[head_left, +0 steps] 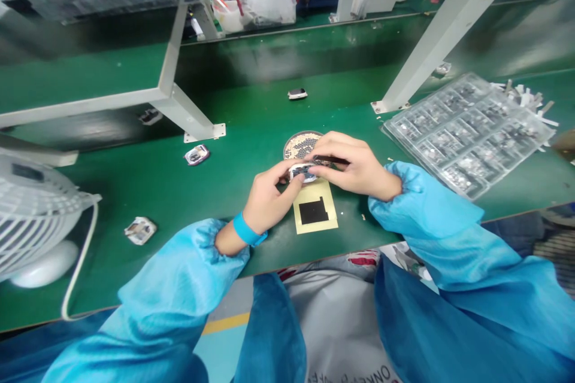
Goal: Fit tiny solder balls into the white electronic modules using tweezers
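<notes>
In the head view my left hand (272, 192) is closed around a small white-rimmed electronic device housing (302, 172) with dark parts inside. My right hand (357, 161) grips a dark, slim tool (331, 160) that looks like tweezers, and its thumb and fingertips touch the housing's right side. Just below both hands lies a pale yellow backing sheet (332, 225) bearing a black rectangular piece (313, 213). Partly hidden behind the hands is a round dish (298, 145) of tiny tan parts.
Similar housings lie at the left (196, 155), lower left (141, 231) and back (297, 94). A clear compartment tray (467, 131) with small parts sits right. A white fan (36, 215) with its cord stands left. Metal shelf legs (195, 116) rise from the green bench (251, 114).
</notes>
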A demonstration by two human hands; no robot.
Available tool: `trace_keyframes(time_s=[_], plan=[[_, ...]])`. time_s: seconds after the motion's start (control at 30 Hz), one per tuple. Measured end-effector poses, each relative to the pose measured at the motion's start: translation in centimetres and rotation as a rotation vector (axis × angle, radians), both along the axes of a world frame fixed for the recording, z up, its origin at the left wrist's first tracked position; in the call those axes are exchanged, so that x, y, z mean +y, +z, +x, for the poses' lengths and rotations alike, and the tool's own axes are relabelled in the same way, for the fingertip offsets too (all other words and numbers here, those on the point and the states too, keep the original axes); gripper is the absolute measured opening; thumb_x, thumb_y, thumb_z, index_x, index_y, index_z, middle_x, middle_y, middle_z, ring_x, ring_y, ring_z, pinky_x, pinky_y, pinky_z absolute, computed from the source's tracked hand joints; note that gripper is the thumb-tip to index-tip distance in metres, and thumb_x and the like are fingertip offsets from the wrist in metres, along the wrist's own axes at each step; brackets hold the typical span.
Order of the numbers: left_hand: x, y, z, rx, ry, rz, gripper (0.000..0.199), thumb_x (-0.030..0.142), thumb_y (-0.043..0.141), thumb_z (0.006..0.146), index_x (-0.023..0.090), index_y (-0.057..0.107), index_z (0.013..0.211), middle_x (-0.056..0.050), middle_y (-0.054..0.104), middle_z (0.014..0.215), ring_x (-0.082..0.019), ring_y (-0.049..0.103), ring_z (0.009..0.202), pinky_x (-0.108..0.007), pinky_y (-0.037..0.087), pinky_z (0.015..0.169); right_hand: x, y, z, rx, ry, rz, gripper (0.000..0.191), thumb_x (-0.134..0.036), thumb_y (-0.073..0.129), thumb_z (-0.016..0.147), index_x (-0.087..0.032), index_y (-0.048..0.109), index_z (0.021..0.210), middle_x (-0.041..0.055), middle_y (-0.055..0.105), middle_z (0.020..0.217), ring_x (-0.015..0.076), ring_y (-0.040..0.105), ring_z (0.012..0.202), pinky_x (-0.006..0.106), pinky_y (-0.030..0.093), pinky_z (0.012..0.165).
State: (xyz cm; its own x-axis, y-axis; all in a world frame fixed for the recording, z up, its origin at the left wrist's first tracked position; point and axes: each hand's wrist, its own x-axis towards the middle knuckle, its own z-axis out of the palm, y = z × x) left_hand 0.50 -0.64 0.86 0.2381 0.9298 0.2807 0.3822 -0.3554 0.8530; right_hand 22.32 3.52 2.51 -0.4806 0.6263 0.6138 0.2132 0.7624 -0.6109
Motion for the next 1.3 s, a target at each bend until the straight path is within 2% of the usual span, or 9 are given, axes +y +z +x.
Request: trace_keyframes(time_s=[0.1,0.3,0.47,0.57,0.67,0.83,1.13,1.23,1.3], plan=[[-0.1,0.1,0.1,0.027,-0.002,0.009,0.026,0.028,0.065,0.095,0.02,0.075,0.118,-0.005,0.078,0.107,-0.017,0.069,0.087,-0.028,0.054,0.079,0.0,-0.2,-0.1,-0.003,0.004,-0.011,0.011,-0.03,0.069,0.095,-0.021,0.069,0.1,0.0067,0.071,0.101,0.019,0.067,0.098,0.034,0.057,0.087],[-0.1,-0.1,0.2,-0.136,0.029,-0.061,0.029,0.035,0.065,0.097,0.018,0.073,0.119,-0.006,0.077,0.106,-0.017,0.072,0.083,-0.027,0.057,0.074,0.0,0.2,0.4,-0.008,0.056,-0.013,0.009,-0.025,0.071,0.093,-0.018,0.066,0.095,0.0074,0.069,0.098,0.0176,0.066,0.09,0.032,0.056,0.08],[-0.2,0.0,-0.1,0.091,0.015,0.089,0.026,0.028,0.063,0.098,0.02,0.073,0.12,-0.004,0.077,0.113,-0.016,0.069,0.09,-0.027,0.053,0.084,-0.2,0.4,0.1,0.087,-0.024,0.041,0.012,-0.024,0.076,0.089,-0.016,0.07,0.096,0.0081,0.069,0.096,0.0175,0.066,0.09,0.031,0.055,0.08],[-0.2,-0.1,-0.2,0.144,-0.007,0.138,0.025,0.027,0.062,0.098,0.021,0.072,0.121,-0.003,0.077,0.11,-0.015,0.068,0.088,-0.027,0.052,0.084,-0.2,0.0,-0.3,0.064,0.0,0.031,0.012,-0.024,0.077,0.09,-0.016,0.071,0.097,0.0072,0.068,0.095,0.0164,0.065,0.091,0.031,0.056,0.082],[-0.2,-0.3,-0.2,0.138,0.001,0.139,0.026,0.026,0.063,0.097,0.021,0.072,0.121,-0.002,0.077,0.109,-0.014,0.067,0.087,-0.026,0.052,0.083,-0.2,-0.6,-0.4,0.02,0.031,0.013,0.012,-0.024,0.077,0.09,-0.017,0.072,0.098,0.0067,0.066,0.096,0.0167,0.065,0.093,0.032,0.056,0.084],[-0.2,-0.4,-0.2,0.148,0.002,0.102,0.029,0.025,0.062,0.096,0.021,0.072,0.123,-0.003,0.077,0.11,-0.015,0.067,0.088,-0.028,0.051,0.081,-0.1,-1.3,-0.3,0.002,0.007,0.03,0.015,-0.024,0.075,0.091,-0.02,0.072,0.105,0.0069,0.068,0.102,0.0179,0.065,0.098,0.034,0.056,0.085],[-0.2,-0.3,-0.3,0.281,-0.01,0.114,0.036,0.027,0.062,0.094,0.021,0.071,0.129,-0.005,0.077,0.105,-0.019,0.067,0.084,-0.034,0.05,0.08,0.1,-1.4,-0.1,-0.165,0.051,-0.031,0.015,-0.029,0.064,0.099,-0.017,0.067,0.106,0.0095,0.065,0.105,0.0201,0.062,0.1,0.036,0.053,0.086],[1.3,-0.2,-0.9,0.252,-0.001,0.086,0.035,0.029,0.059,0.096,0.021,0.067,0.13,-0.005,0.076,0.105,-0.019,0.068,0.086,-0.033,0.05,0.08,0.5,-1.4,0.3,-0.131,0.041,-0.067,0.015,-0.03,0.063,0.1,-0.017,0.066,0.107,0.0088,0.066,0.106,0.0202,0.062,0.102,0.035,0.052,0.089],[4.0,0.0,-2.0,0.224,0.073,0.063,0.036,0.031,0.058,0.097,0.02,0.061,0.131,-0.004,0.076,0.097,-0.019,0.068,0.08,-0.033,0.05,0.075,0.8,-1.3,0.6,-0.131,-0.045,-0.085,0.016,-0.031,0.062,0.1,-0.017,0.066,0.108,0.0085,0.066,0.106,0.0199,0.062,0.1,0.035,0.051,0.088]])
